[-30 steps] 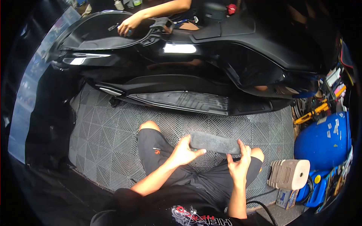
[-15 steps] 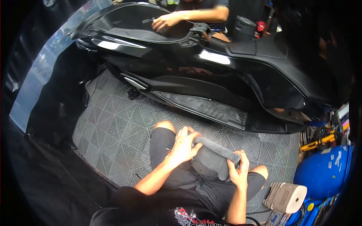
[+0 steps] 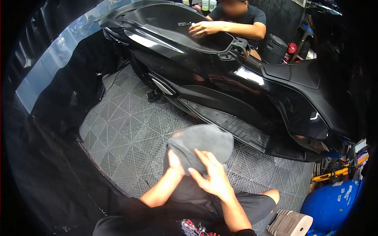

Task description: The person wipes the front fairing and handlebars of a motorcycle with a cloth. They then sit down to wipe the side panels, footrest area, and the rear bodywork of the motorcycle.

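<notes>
A grey microfibre cloth (image 3: 210, 139) is spread out in front of my lap, smeared by motion, its upper part fanned toward the scooter. My left hand (image 3: 175, 165) grips its near left side, with part of the fingers hidden behind the fabric. Over the cloth's near right side is my right hand (image 3: 212, 177), thumb and fingers apart, fingertips right at the fabric. Just beyond the cloth stands a glossy black scooter (image 3: 212, 84) with a ribbed footboard (image 3: 236, 128).
Across the scooter, a person's hand (image 3: 204, 28) rests over its open seat compartment (image 3: 165, 23). At right are a beige ribbed block (image 3: 289, 223), a blue rounded tank (image 3: 332, 204) and a yellow bar (image 3: 330, 174). Black sheeting (image 3: 51, 169) lines the left. Grey tiles (image 3: 118, 122) cover the floor.
The cloth, earlier folded between both hands, has opened out and swung up and forward. My right hand has moved left toward my left hand. The view has shifted, showing more of the other person.
</notes>
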Demonstrator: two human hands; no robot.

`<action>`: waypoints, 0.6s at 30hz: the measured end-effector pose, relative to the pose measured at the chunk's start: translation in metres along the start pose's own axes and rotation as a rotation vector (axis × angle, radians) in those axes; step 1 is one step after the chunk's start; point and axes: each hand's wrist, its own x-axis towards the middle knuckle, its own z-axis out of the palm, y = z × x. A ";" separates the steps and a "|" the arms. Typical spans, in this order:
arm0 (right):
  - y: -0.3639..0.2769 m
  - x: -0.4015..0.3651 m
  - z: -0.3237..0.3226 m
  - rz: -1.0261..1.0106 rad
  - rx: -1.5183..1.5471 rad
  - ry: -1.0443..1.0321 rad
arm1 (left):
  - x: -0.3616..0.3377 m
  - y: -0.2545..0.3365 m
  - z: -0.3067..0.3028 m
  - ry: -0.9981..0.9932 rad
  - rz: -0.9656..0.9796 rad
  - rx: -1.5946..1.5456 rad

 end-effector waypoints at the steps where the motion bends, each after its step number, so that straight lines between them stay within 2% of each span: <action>1: -0.003 -0.002 -0.010 -0.001 0.033 0.000 | 0.004 0.023 0.008 -0.088 0.033 -0.058; 2: -0.001 -0.008 -0.020 0.024 0.061 -0.007 | 0.005 0.047 0.027 -0.186 0.107 -0.048; 3: -0.001 -0.013 -0.030 0.066 0.110 0.004 | 0.010 0.074 0.034 -0.046 0.268 0.038; 5: 0.004 -0.026 -0.046 0.186 0.166 0.042 | 0.038 0.132 0.037 -0.423 0.525 0.191; 7: 0.013 -0.041 -0.055 0.229 0.172 0.103 | 0.064 0.167 0.097 -0.672 0.633 0.401; 9: 0.016 -0.052 -0.061 0.314 0.157 0.125 | 0.102 0.194 0.146 -0.725 0.716 0.615; 12: 0.020 -0.067 -0.057 0.402 0.181 0.154 | 0.193 0.209 0.177 -0.309 1.332 1.773; 14: 0.026 -0.074 -0.051 0.431 0.195 0.157 | 0.224 0.199 0.186 0.159 1.648 2.608; 15: 0.028 -0.078 -0.050 0.450 0.200 0.161 | 0.230 0.205 0.191 0.087 1.793 2.583; 17: 0.034 -0.085 -0.050 0.499 0.197 0.174 | 0.232 0.234 0.212 -0.202 1.862 2.535; 18: 0.038 -0.090 -0.051 0.525 0.194 0.185 | 0.231 0.245 0.226 -0.261 1.852 2.490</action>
